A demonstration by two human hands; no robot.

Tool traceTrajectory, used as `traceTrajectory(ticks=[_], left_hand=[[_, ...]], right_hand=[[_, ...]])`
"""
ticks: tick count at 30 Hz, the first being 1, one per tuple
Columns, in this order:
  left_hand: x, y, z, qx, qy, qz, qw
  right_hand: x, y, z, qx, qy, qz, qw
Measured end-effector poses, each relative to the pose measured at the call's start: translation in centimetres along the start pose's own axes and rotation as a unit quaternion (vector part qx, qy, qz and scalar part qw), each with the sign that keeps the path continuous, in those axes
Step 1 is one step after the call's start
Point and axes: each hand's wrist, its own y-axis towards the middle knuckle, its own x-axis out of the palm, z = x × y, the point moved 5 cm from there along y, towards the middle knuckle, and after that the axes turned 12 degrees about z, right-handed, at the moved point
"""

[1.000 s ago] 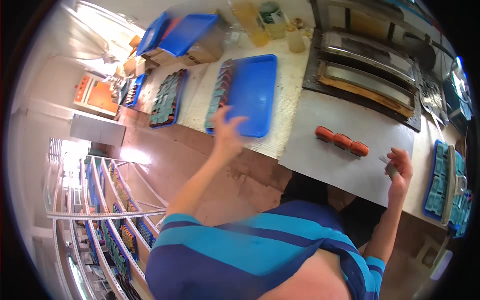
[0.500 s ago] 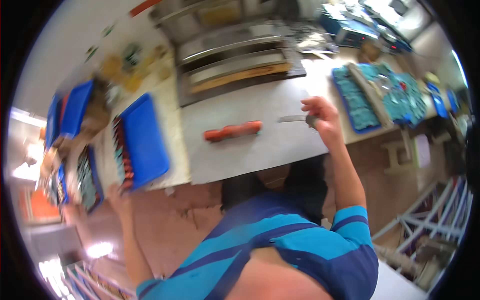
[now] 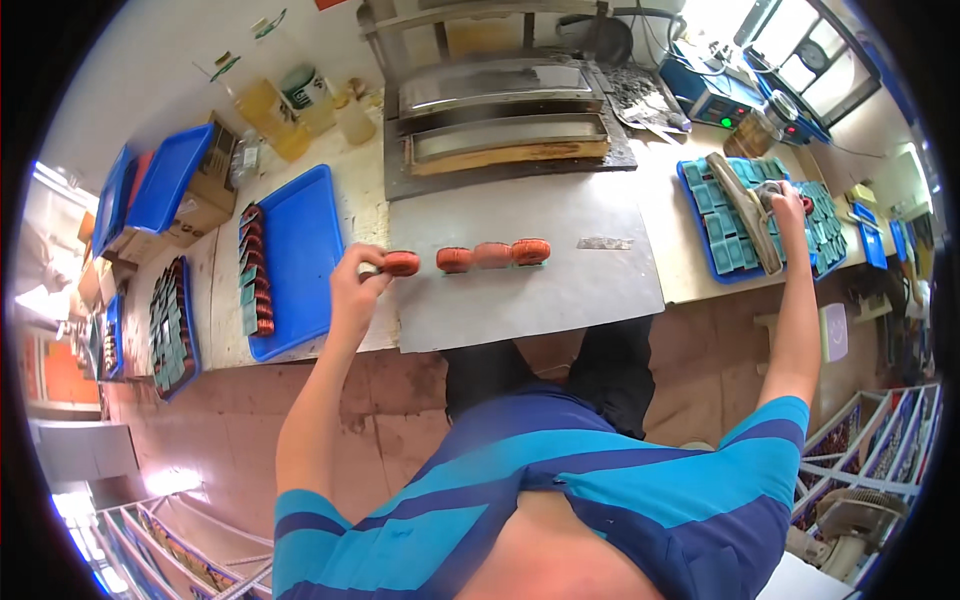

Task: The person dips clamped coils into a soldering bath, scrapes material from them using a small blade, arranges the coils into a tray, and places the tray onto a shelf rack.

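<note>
My left hand is closed on a red copper-wire coil at the left side of the grey sheet. Just right of it, three similar ring-shaped coils stand in a row. A thin metal strip lies flat beyond the row's right end. Far to the right, my right hand reaches over a blue tray of green square pieces, fingers drawn together beside a red coil. What those fingers hold is hidden. A long pale bar lies across the pieces.
Left of the sheet, a blue tray holds a column of coils on green bases. Behind the sheet stands a metal trough with a wooden front. Bottles of yellow liquid and a blue device are at the back.
My left hand has risen from the table's front edge to the sheet and now holds a coil. The metal strip has left my right hand, which has moved right to the green pieces.
</note>
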Motion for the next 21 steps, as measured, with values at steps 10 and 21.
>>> traceTrajectory(ticks=[10, 21], left_hand=[[3.7, 0.7, 4.6, 0.318, 0.325, -0.176, 0.873], [2.2, 2.6, 1.3, 0.125, 0.312, -0.264, 0.904]], right_hand=[[-5.1, -1.8, -8.8, -0.098, 0.109, 0.037, 0.989], [-14.0, 1.0, -11.3, -0.054, 0.249, 0.108, 0.961]])
